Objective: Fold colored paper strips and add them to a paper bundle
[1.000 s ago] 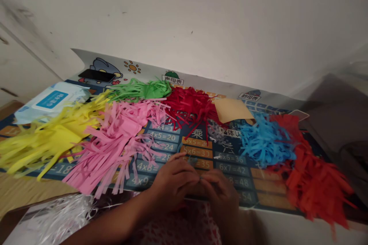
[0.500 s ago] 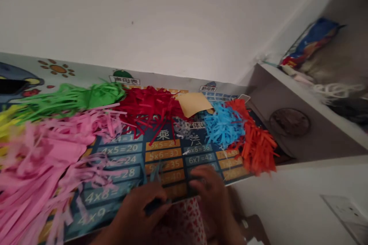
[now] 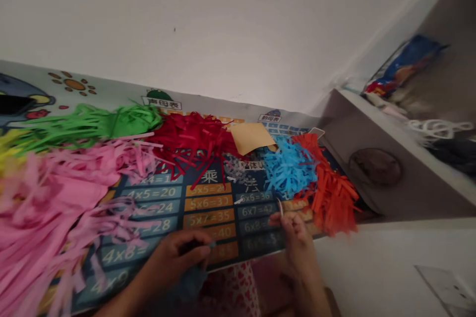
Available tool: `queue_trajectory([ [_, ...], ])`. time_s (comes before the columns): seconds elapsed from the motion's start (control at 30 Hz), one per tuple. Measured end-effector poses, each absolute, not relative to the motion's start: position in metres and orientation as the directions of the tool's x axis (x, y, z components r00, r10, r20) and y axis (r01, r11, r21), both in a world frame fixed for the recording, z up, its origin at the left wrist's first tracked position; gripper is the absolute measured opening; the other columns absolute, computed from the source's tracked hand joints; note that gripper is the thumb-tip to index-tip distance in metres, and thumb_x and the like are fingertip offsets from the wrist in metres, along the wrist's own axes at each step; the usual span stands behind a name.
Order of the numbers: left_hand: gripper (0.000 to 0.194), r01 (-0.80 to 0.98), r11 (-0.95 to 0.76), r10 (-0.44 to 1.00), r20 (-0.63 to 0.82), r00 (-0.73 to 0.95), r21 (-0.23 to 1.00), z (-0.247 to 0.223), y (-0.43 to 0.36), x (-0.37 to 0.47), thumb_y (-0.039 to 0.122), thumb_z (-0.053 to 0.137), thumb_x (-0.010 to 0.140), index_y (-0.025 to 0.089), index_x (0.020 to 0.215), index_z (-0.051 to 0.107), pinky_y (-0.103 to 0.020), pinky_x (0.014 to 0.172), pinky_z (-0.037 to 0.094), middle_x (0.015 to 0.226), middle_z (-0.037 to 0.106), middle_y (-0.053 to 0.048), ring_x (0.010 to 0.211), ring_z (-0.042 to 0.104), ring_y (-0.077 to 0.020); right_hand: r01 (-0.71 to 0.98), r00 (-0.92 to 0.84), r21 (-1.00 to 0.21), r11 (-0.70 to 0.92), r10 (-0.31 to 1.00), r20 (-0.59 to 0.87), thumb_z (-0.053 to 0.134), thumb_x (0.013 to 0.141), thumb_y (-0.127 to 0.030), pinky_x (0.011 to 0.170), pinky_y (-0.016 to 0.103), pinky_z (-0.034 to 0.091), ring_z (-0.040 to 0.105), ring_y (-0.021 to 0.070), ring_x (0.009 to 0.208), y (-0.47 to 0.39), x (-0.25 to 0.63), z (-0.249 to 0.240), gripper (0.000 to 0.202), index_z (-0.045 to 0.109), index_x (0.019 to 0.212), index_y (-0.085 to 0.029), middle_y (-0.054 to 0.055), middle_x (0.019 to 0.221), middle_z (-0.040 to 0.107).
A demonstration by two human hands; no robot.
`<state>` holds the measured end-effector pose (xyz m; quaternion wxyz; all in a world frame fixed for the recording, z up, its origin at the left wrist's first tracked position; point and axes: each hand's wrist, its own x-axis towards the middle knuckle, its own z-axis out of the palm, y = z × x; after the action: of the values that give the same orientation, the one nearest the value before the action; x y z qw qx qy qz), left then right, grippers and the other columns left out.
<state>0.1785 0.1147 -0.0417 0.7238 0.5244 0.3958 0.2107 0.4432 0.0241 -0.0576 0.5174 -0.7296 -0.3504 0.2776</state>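
My left hand [image 3: 178,257] is closed near the front edge of the table, its thumb and fingers pinched around a dim blue paper bundle [image 3: 191,281]. Most of that bundle hangs below the hand, blurred and in shadow. To the right, my right hand [image 3: 295,235] is raised over the table edge. Between its thumb and fingertips it pinches a thin pale strip [image 3: 280,206], which points upward. A light blue paper tassel [image 3: 290,166] and an orange-red one [image 3: 332,190] lie just beyond this hand.
A printed multiplication-table mat [image 3: 148,208] covers the table. Pink [image 3: 74,193], green [image 3: 111,121], yellow [image 3: 9,156] and red [image 3: 197,133] shredded paper lies across it, beside a tan paper sheet [image 3: 253,138]. A cluttered shelf [image 3: 394,158] stands at right.
My right hand has moved right and up, away from my left, and now shows a pale strip in its pinch. The blue paper at my left hand now hangs below it.
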Motion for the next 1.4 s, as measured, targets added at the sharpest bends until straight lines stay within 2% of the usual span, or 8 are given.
queue_trajectory([
  [0.07,0.029,-0.025,0.493,0.715,-0.389,0.581,0.870,-0.042,0.111,0.183,0.041,0.077,0.065,0.016,0.075,0.068,-0.021,0.057,0.047,0.061,0.064,0.001,0.057,0.058,-0.0124,-0.119,0.521,-0.981,-0.154,0.831,-0.194,0.060,0.081,-0.054,0.051,0.022,0.040,0.046,0.0117,0.053,0.031,0.407,-0.050,0.034,0.049,0.074,-0.022,-0.004,0.061,0.049],
  [0.13,0.033,-0.152,0.590,0.707,-0.416,0.572,0.793,-0.042,0.107,0.189,0.042,0.080,0.064,0.015,0.077,0.067,-0.023,0.058,0.049,0.070,0.067,-0.001,0.059,0.060,-0.0127,-0.354,0.394,-0.919,-0.177,0.863,-0.317,0.068,0.076,-0.053,0.041,0.018,0.026,0.027,0.0077,0.044,0.043,0.375,-0.044,0.040,0.043,0.069,-0.023,-0.009,0.055,0.035],
  [0.23,0.033,-0.283,0.634,0.721,-0.419,0.552,0.720,-0.043,0.103,0.192,0.037,0.085,0.059,0.014,0.072,0.064,-0.024,0.058,0.050,0.088,0.070,-0.004,0.061,0.062,-0.0120,-0.480,0.215,-0.848,-0.224,0.908,-0.361,0.071,0.072,-0.055,0.037,0.017,0.017,0.013,0.0065,0.044,0.056,0.344,-0.038,0.046,0.039,0.065,-0.023,-0.011,0.052,0.024],
  [0.3,0.032,-0.340,0.625,0.755,-0.433,0.493,0.702,-0.043,0.103,0.188,0.032,0.087,0.058,0.014,0.071,0.064,-0.021,0.056,0.049,0.082,0.069,-0.002,0.057,0.061,-0.0099,-0.422,0.216,-0.881,-0.214,0.920,-0.327,0.069,0.074,-0.056,0.037,0.018,0.019,0.015,0.0063,0.043,0.060,0.333,-0.037,0.043,0.043,0.065,-0.022,-0.011,0.051,0.026],
  [0.4,0.036,-0.411,0.664,0.746,-0.511,0.428,0.625,-0.043,0.104,0.175,0.030,0.088,0.056,0.014,0.078,0.064,-0.018,0.050,0.048,0.061,0.064,0.003,0.048,0.058,-0.0090,-0.134,0.325,-0.979,-0.156,0.926,-0.192,0.068,0.077,-0.048,0.041,0.018,0.029,0.032,0.0073,0.045,0.060,0.325,-0.037,0.032,0.057,0.069,-0.019,-0.007,0.053,0.041],
  [0.53,0.041,-0.514,0.704,0.708,-0.535,0.461,0.489,-0.043,0.107,0.163,0.029,0.090,0.052,0.014,0.077,0.060,-0.019,0.049,0.050,0.058,0.065,0.001,0.049,0.062,-0.0118,0.133,0.334,-0.989,-0.059,0.943,-0.011,0.070,0.074,-0.037,0.048,0.020,0.040,0.049,0.0113,0.052,0.057,0.317,-0.032,0.022,0.066,0.063,-0.018,-0.002,0.056,0.057],
  [0.8,0.032,-0.575,0.716,0.689,-0.532,0.492,0.396,-0.046,0.108,0.166,0.021,0.083,0.063,0.014,0.080,0.057,-0.020,0.050,0.054,0.062,0.066,0.001,0.051,0.064,-0.0130,0.143,0.378,-0.988,-0.061,0.926,-0.003,0.070,0.073,-0.036,0.047,0.021,0.044,0.054,0.0136,0.051,0.051,0.313,-0.031,0.023,0.066,0.058,-0.019,-0.001,0.055,0.060],
  [1.4,0.030,-0.566,0.716,0.691,-0.532,0.490,0.409,-0.045,0.106,0.166,0.020,0.082,0.066,0.015,0.080,0.056,-0.020,0.049,0.054,0.062,0.064,0.002,0.051,0.064,-0.0131,0.096,0.431,-0.979,-0.180,0.894,-0.122,0.070,0.071,-0.044,0.047,0.021,0.044,0.054,0.0140,0.050,0.051,0.321,-0.044,0.028,0.067,0.061,-0.018,0.000,0.056,0.061],
])
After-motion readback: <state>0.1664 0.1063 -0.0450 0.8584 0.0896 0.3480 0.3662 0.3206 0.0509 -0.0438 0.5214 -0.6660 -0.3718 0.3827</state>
